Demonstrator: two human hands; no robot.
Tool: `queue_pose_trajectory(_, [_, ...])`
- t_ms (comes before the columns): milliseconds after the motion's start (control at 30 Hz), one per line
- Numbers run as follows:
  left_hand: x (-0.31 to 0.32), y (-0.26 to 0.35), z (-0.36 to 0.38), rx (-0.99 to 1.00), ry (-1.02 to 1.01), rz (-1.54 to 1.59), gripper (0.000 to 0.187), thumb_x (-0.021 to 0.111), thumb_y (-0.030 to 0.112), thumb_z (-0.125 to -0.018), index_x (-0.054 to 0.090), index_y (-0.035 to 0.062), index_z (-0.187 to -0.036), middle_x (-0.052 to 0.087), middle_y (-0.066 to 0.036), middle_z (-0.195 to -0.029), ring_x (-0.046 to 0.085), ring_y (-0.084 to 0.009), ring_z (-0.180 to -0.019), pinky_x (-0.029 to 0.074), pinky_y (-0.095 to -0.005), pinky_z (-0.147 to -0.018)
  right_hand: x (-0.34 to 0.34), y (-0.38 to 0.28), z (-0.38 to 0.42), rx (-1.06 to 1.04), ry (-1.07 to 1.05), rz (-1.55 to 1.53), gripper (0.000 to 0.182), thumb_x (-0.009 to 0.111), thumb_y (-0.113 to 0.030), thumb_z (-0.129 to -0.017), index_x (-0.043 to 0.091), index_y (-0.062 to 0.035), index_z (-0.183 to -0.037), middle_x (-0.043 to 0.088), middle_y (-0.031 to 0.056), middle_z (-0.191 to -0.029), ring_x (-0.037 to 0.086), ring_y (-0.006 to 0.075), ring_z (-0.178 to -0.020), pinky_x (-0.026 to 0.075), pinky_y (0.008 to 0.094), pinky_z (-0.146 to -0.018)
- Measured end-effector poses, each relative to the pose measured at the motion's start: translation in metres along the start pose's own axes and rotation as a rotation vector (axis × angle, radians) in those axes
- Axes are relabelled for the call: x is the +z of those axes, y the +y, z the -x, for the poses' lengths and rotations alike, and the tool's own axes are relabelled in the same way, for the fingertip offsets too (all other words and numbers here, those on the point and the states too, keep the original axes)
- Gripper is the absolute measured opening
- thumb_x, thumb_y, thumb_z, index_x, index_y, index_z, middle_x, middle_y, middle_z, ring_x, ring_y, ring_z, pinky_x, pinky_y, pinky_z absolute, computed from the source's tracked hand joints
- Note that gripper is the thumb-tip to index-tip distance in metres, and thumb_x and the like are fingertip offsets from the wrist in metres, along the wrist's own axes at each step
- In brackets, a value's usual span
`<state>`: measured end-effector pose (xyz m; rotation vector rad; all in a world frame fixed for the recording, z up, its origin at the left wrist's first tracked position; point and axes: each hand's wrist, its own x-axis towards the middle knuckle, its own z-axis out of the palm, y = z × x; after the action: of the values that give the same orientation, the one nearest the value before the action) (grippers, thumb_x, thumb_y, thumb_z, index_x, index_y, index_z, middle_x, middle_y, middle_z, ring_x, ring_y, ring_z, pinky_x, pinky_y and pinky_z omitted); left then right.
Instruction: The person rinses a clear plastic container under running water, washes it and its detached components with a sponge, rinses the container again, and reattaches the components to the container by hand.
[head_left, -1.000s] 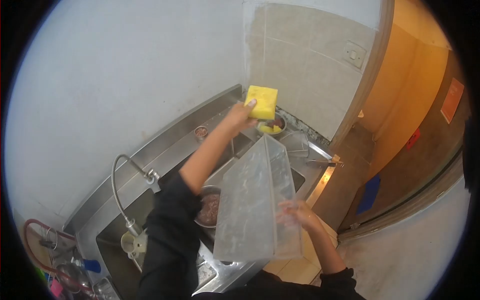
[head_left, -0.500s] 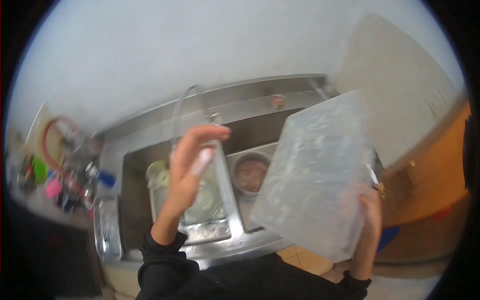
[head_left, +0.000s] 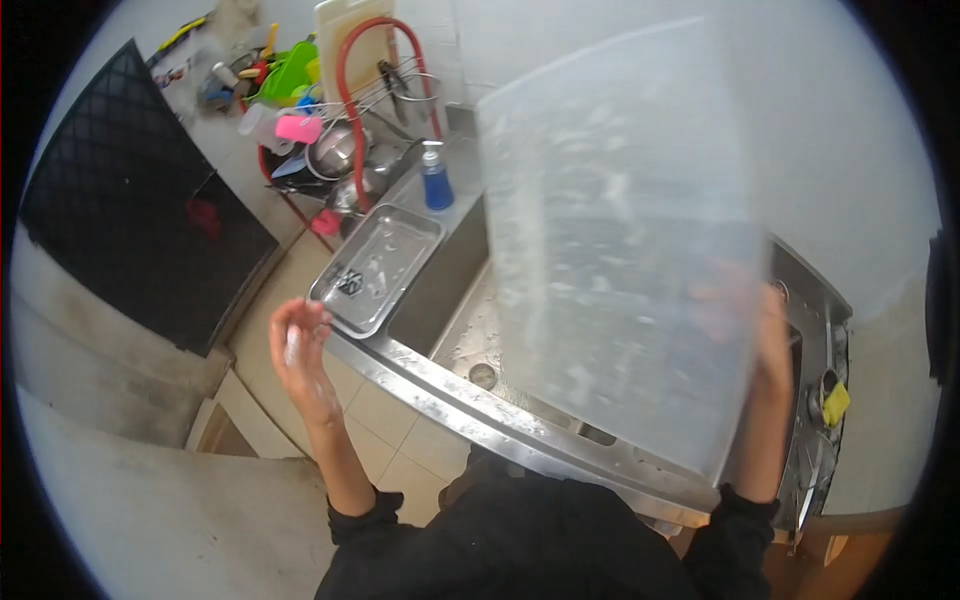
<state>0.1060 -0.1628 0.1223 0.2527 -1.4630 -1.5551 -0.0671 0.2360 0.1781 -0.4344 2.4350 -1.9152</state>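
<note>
My right hand grips the right side of a large translucent plastic panel with whitish suds streaked over it. Its fingers show dimly through the plastic. The panel is raised and tilted over the steel sink, hiding much of the basin. Out to the left, my left hand is in the air with loosely curled fingers, holding nothing. White foam clings to its thumb. Nearest to it is a shallow metal tray on the sink's left ledge, with a small dark patterned item or mark inside.
A blue pump bottle stands behind the tray. At the back left, a red-framed rack holds bowls and utensils. The sink drain shows below the panel. A yellow sponge lies at the far right.
The view has swung left, bringing the tray, bottle and rack closer to the middle. My left hand has moved from above the sink to left of it. The panel stays in my right hand, now higher.
</note>
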Motion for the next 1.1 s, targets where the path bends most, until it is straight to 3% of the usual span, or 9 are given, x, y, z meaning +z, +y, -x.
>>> queue_pose_trajectory(133, [-0.045,-0.016,0.023,-0.134,0.162,-0.03,0.032,0.043,0.026,-0.086,0.047,0.0034,-0.108,0.055,-0.008,-0.096,0.052,-0.0145,-0.086,0.038,-0.0261,-0.076,0.101,0.053,-0.045,0.097,-0.211,-0.036,0.028,0.052,-0.019,-0.085,0.055,-0.002,-0.107,0.063,0.007,-0.081,0.058,0.0117,-0.06,0.048,0.0217,-0.05])
queue_pose_trajectory(400, [-0.059,-0.049,0.04,-0.292,0.156,-0.135,0.032,0.043,0.028,-0.086,0.048,0.0034,-0.106,0.056,-0.008,-0.093,0.052,-0.0136,-0.084,0.039,-0.025,-0.076,0.141,0.141,-0.082,0.302,0.02,-0.059,0.025,0.049,-0.018,-0.087,0.051,-0.0068,-0.109,0.062,0.0104,-0.078,0.061,0.0165,-0.059,0.049,0.0236,-0.048])
queue_pose_trajectory(533, [-0.017,-0.074,0.023,-0.323,0.01,-0.113,0.029,0.041,0.023,-0.087,0.049,0.0022,-0.106,0.057,-0.01,-0.094,0.054,-0.0151,-0.086,0.041,-0.0278,-0.078,0.161,0.237,-0.074,0.108,0.04,0.497,0.022,0.051,-0.009,-0.085,0.055,-0.006,-0.106,0.063,0.0096,-0.081,0.06,0.0159,-0.059,0.046,0.0256,-0.047])
queue_pose_trajectory(767, [0.1,-0.165,0.033,-0.615,-0.41,0.239,0.032,0.042,0.026,-0.09,0.049,0.0005,-0.108,0.058,-0.01,-0.092,0.057,-0.0148,-0.085,0.045,-0.0273,-0.08,0.149,0.258,-0.044,0.132,0.14,0.445,0.022,0.051,-0.005,-0.083,0.058,-0.004,-0.104,0.063,0.0107,-0.073,0.058,0.0156,-0.051,0.045,0.0283,-0.044])
queue_pose_trajectory(833, [0.141,-0.184,0.042,-0.724,-0.605,0.407,0.031,0.041,0.024,-0.091,0.049,0.0005,-0.109,0.058,-0.01,-0.095,0.057,-0.0146,-0.087,0.045,-0.0265,-0.079,0.141,0.267,-0.034,0.264,0.207,0.441,0.021,0.056,-0.013,-0.078,0.061,-0.0042,-0.096,0.062,0.0195,-0.082,0.058,0.035,-0.081,0.044,0.0414,-0.073])
queue_pose_trajectory(933, [0.196,-0.202,0.058,-0.862,-0.86,0.365,0.029,0.04,0.02,-0.091,0.049,0.0002,-0.11,0.058,-0.011,-0.098,0.057,-0.0157,-0.091,0.046,-0.0272,-0.08,0.134,0.28,-0.01,0.33,0.326,0.431,0.021,0.055,-0.012,-0.077,0.061,-0.0031,-0.095,0.061,0.0216,-0.084,0.058,0.0379,-0.081,0.044,0.0439,-0.073])
queue_pose_trajectory(967, [0.212,-0.212,0.068,-0.941,-0.934,0.276,0.027,0.04,0.016,-0.091,0.048,0.0003,-0.111,0.058,-0.013,-0.1,0.057,-0.0169,-0.093,0.046,-0.0271,-0.081,0.129,0.287,-0.004,0.343,0.36,0.434,0.021,0.055,-0.012,-0.077,0.061,-0.0031,-0.095,0.061,0.0216,-0.084,0.058,0.0379,-0.081,0.044,0.0439,-0.073])
queue_pose_trajectory(1033, [0.237,-0.233,0.085,-1.053,-1.009,0.247,0.026,0.039,0.014,-0.091,0.048,0.0004,-0.111,0.058,-0.013,-0.099,0.057,-0.0173,-0.093,0.047,-0.027,-0.08,0.12,0.305,0.01,0.256,0.358,0.528,0.018,0.05,-0.006,-0.081,0.057,0.0015,-0.096,0.06,0.0108,-0.064,0.057,0.018,-0.046,0.044,0.0304,-0.042])
queue_pose_trajectory(1100, [0.261,-0.257,0.1,-1.155,-1.069,0.208,0.026,0.039,0.012,-0.091,0.048,0.0005,-0.112,0.058,-0.012,-0.098,0.057,-0.0177,-0.093,0.047,-0.0269,-0.08,0.111,0.312,0.029,0.303,0.384,0.599,0.019,0.051,-0.007,-0.08,0.057,0.0012,-0.096,0.06,0.0121,-0.064,0.058,0.0199,-0.047,0.045,0.0324,-0.045])
